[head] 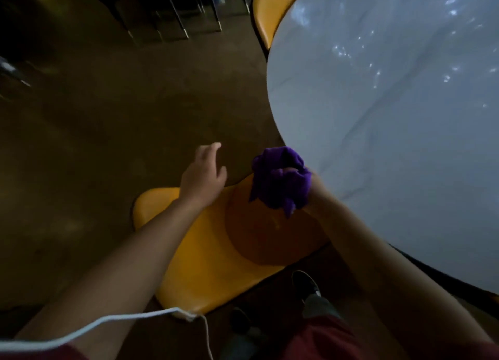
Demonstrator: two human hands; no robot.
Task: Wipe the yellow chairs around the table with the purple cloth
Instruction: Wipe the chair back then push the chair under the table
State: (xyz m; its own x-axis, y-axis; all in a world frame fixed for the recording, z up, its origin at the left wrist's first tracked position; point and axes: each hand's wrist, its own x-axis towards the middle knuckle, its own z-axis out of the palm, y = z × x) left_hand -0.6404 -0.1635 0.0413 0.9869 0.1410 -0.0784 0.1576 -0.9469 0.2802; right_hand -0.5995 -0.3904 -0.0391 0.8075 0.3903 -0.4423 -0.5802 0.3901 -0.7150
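Dim floor, yellow chair [216, 251], bunched purple cloth [280, 181]

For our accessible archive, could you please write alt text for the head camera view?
Seen from above, a person's right hand grips a bunched purple cloth over a yellow moulded chair seat beside a round pale marble-look table. The open, empty left hand reaches forward above the dim floor; a second yellow chair sits farther along the table.

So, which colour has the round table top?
Pale grey-white table top, faint marble-like veins; head view.
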